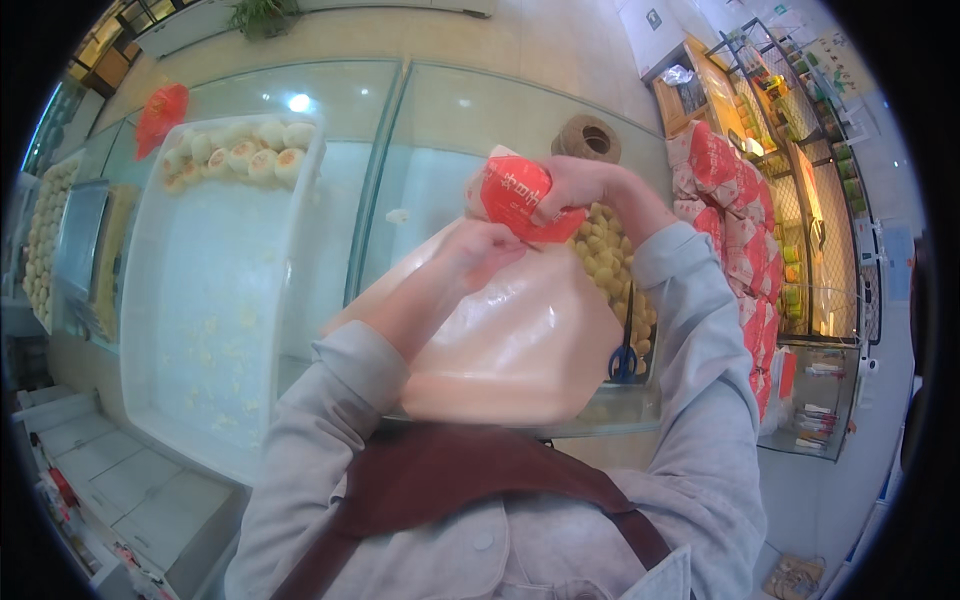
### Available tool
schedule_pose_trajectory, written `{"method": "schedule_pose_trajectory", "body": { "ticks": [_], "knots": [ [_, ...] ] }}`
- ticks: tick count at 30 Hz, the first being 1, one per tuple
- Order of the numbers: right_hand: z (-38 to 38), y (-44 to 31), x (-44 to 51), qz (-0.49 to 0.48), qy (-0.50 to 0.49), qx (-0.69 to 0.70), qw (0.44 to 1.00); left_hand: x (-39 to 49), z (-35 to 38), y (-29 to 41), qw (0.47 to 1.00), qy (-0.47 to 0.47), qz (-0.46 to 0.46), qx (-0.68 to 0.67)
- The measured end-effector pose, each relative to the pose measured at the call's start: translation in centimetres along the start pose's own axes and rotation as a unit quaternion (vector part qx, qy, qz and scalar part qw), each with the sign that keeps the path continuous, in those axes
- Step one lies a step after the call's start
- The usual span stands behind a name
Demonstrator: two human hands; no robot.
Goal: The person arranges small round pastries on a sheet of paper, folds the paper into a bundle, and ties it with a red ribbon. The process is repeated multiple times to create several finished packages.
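Note:
A parcel in pink and red printed paper (517, 187) is above a large sheet of pale pink paper (517, 330) on the glass counter. My right hand (574, 187) grips the parcel from its right side. At its lower edge is my left hand (491, 251), fingers pinched together near what looks like thin twine; whether it holds the twine is unclear. A ball of brown twine (596, 139) stands just beyond my right hand. Blue-handled scissors (624, 360) lie right of the paper, over many small yellowish pieces (600, 251) partly hidden by my right arm.
On the left, a white plastic tray (202, 300) holds round pastries (259, 161) at its far end. Red-and-white wrapped parcels (724, 172) are piled at the right, before a mesh shelf rack (832, 247). A red ornament (161, 116) is beyond the tray.

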State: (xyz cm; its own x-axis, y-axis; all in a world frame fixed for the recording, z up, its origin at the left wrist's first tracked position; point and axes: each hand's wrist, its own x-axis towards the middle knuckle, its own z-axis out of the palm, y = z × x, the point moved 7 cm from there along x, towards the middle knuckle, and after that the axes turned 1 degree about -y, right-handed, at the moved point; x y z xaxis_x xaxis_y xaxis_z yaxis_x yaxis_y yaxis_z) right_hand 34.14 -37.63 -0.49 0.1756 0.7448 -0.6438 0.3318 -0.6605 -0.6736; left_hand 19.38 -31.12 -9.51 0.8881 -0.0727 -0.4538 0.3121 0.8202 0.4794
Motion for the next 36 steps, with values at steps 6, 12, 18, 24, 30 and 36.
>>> {"method": "schedule_pose_trajectory", "body": {
  "ticks": [6, 12, 18, 24, 30, 36],
  "knots": [
    [4.1, 1.9, -0.7, -0.088, 0.080, 0.336, 0.934, -2.4, 0.5, 1.9, 0.994, -0.001, 0.071, 0.087],
    [10.9, 3.2, -2.4, -0.214, 0.142, 0.534, 0.806, -6.7, 0.2, 2.3, 0.976, 0.073, 0.142, 0.147],
    [17.2, 1.6, -3.3, -0.314, 0.139, 0.597, 0.725, -9.5, -1.2, 0.9, 0.987, 0.035, 0.107, 0.114],
    [18.1, 4.2, -5.3, -0.227, 0.291, 0.583, 0.724, -12.1, -5.1, 0.2, 0.990, 0.053, 0.067, 0.110],
    [10.7, 11.4, -11.1, -0.134, 0.518, 0.587, 0.607, -14.1, -7.8, 0.2, 0.983, 0.085, 0.072, 0.142],
    [8.5, 11.1, -11.4, -0.097, 0.627, 0.372, 0.678, -14.1, -7.0, -0.5, 0.962, 0.104, 0.103, 0.230]
  ]
}}
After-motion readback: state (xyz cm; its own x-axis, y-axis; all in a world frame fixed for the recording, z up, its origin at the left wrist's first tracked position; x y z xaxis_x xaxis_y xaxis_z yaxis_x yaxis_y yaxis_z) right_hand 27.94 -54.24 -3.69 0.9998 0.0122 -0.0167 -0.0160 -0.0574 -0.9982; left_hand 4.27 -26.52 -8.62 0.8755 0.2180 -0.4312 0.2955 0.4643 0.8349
